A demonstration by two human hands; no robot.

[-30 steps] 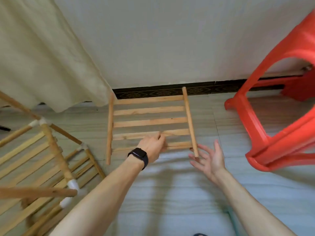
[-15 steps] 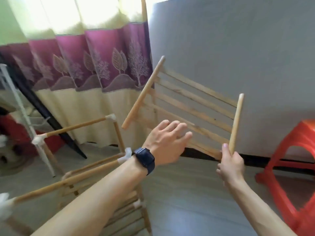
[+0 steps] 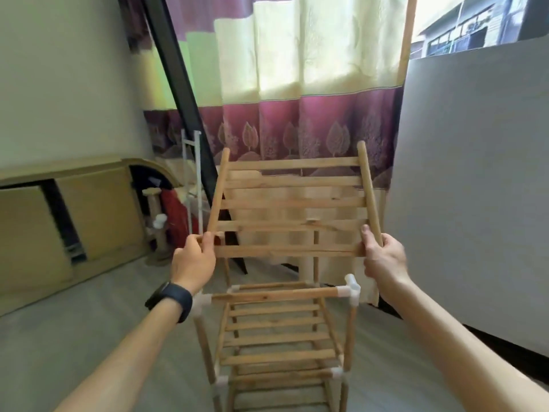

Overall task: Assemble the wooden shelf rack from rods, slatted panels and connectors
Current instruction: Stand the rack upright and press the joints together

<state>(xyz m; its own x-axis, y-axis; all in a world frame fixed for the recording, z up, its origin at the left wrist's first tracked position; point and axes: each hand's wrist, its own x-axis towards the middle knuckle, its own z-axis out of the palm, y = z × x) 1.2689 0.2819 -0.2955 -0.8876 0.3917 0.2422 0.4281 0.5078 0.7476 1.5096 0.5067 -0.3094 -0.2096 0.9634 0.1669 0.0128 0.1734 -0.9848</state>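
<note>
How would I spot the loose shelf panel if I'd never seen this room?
Find the half-built wooden rack standing on the floor before the curtain. Just above it, the left hand and right hand each grip a side rod of the slatted panel. Unlike the shelves fixed between the rack's white connectors, it hangs in the air, tilted.

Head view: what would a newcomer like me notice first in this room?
Most striking is the slatted panel, held up in the middle of the view, with the left hand and the right hand each gripping one of its side rods. Directly below it stands the partly built rack, its rods joined by white connectors. Behind hangs a curtain with a maroon leaf-patterned band.
</note>
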